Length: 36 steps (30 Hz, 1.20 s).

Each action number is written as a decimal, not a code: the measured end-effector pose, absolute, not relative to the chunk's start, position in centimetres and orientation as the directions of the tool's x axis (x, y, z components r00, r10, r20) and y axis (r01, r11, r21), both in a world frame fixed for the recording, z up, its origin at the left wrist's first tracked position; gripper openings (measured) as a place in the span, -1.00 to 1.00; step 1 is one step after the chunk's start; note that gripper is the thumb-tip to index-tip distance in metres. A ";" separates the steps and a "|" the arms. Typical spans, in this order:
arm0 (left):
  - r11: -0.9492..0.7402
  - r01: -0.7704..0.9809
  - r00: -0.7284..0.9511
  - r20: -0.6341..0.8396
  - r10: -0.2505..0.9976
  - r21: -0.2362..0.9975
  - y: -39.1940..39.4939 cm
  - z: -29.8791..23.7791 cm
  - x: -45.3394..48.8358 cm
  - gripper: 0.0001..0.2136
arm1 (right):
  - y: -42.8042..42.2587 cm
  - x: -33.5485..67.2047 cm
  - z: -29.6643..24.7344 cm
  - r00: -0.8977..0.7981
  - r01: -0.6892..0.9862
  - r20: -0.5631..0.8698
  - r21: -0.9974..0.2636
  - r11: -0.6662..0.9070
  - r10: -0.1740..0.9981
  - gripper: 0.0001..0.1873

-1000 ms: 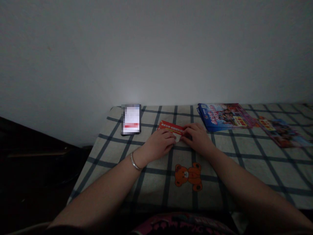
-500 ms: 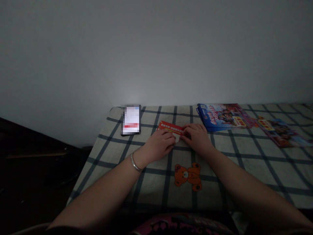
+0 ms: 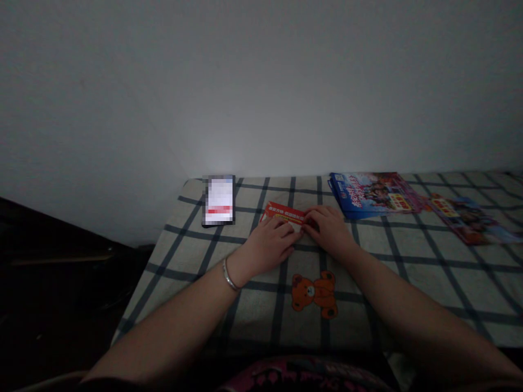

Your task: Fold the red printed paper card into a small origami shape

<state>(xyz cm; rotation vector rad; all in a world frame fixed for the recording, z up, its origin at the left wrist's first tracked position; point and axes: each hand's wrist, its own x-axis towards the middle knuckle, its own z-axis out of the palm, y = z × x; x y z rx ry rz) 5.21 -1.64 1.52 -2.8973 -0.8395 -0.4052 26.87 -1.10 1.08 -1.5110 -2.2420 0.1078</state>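
Observation:
A folded red-and-white leaflet (image 3: 281,209) with white and yellow print lies on the checked cloth, partly covered by my fingers. My left hand (image 3: 272,242) is bent over its left and near part, fingers close together and pressing it down. At the right end, my right hand (image 3: 329,228) pinches the leaflet between thumb and curled fingers. The fingertips of both hands almost meet at the near edge. A silver bracelet (image 3: 230,275) circles my left wrist.
A lit phone (image 3: 219,201) lies at the back left. Blue and pink leaflets (image 3: 368,196) are stacked at the back right, with another leaflet (image 3: 469,218) beside them. The checked tablecloth (image 3: 253,316) carries a printed bear (image 3: 314,294). A wall (image 3: 261,98) rises behind the table.
My left hand has shifted slightly to the right along the near edge of the leaflet, closer to my right hand. My right hand has barely moved.

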 end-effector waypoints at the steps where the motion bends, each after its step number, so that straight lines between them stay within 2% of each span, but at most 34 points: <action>1: -0.841 0.540 0.812 0.276 0.514 -0.021 -1.7 1.6 5.3 -0.64 | -1.1 26.9 1.0 -0.317 0.859 0.307 -0.308 0.409 0.897 -0.93; 6: -0.837 0.547 0.805 0.281 0.523 -0.009 -1.8 1.7 5.3 -0.64 | -0.9 27.3 0.5 -0.349 0.812 0.353 -0.349 0.469 0.868 -0.84; 12: -0.838 0.545 0.799 0.292 0.526 0.018 -1.7 1.3 5.4 -0.65 | -0.9 27.3 0.0 -0.364 0.810 0.387 -0.317 0.493 0.847 -0.68; 21: -0.832 0.554 0.788 0.318 0.527 0.007 -1.8 1.3 5.5 -0.68 | -1.1 27.3 -0.3 -0.350 0.845 0.317 -0.300 0.443 0.881 -0.66; 36: -0.836 0.549 0.788 0.322 0.525 0.020 -1.7 1.1 5.5 -0.67 | -1.2 27.7 -0.3 -0.398 0.818 0.306 -0.309 0.485 0.865 -0.60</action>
